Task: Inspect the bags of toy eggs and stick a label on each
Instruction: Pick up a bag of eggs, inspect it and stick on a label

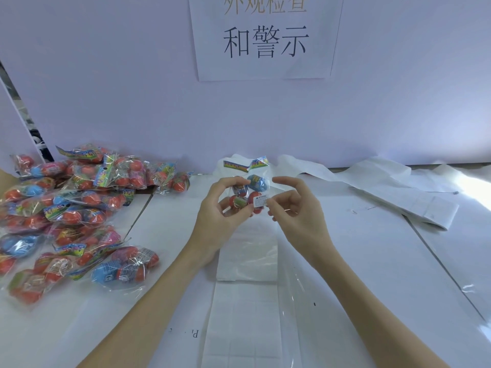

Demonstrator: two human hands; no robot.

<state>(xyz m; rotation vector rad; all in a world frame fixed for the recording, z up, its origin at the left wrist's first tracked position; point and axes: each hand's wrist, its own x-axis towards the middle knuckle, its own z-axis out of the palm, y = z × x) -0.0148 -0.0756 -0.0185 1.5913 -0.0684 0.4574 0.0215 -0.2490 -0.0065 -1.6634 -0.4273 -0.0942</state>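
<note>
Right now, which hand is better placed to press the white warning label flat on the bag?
Probably the right hand: its fingertips touch the white warning label, while the left hand grips the clear plastic bag of toy eggs.

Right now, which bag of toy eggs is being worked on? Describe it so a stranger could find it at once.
Start at the paper sign on the back wall and drop straight down to the two raised hands. The bag is held up between the left hand and right hand. Unlike the pile of bags at the left, it is off the table and shows a white warning label.

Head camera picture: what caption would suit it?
Left hand holds a bag of toy eggs while right hand presses on a warning label.
</note>
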